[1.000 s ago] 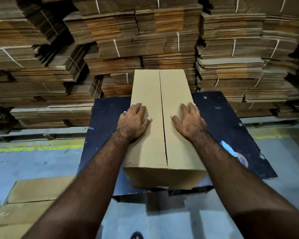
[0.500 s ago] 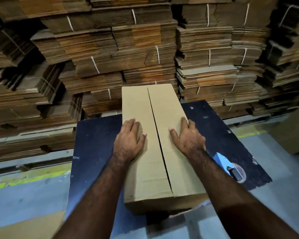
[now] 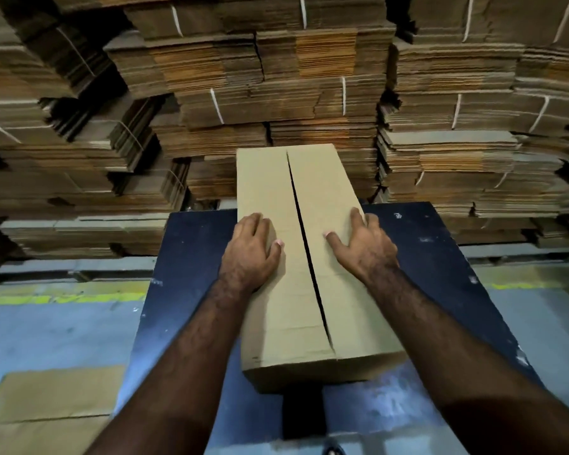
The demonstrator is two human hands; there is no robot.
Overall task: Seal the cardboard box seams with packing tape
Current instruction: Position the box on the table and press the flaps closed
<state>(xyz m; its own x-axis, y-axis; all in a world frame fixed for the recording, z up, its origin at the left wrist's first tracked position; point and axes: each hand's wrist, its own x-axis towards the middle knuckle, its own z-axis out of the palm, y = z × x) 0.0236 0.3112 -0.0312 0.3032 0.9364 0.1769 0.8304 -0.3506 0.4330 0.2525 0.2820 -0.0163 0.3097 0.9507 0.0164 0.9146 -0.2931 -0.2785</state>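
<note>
Since a moment ago the blue tape dispenser has slipped out of view. Your left hand (image 3: pixel 250 249) and right hand (image 3: pixel 363 246) lie flat, fingers (image 3: pixel 355 216) straight, grasping nothing, on the two top flaps of the cardboard box (image 3: pixel 289 310). It sits lengthwise on the dark counter (image 3: pixel 191 257), its centre seam (image 3: pixel 306 247) untaped.

One box (image 3: pixel 296 257), two hands (image 3: pixel 248 254)
</note>
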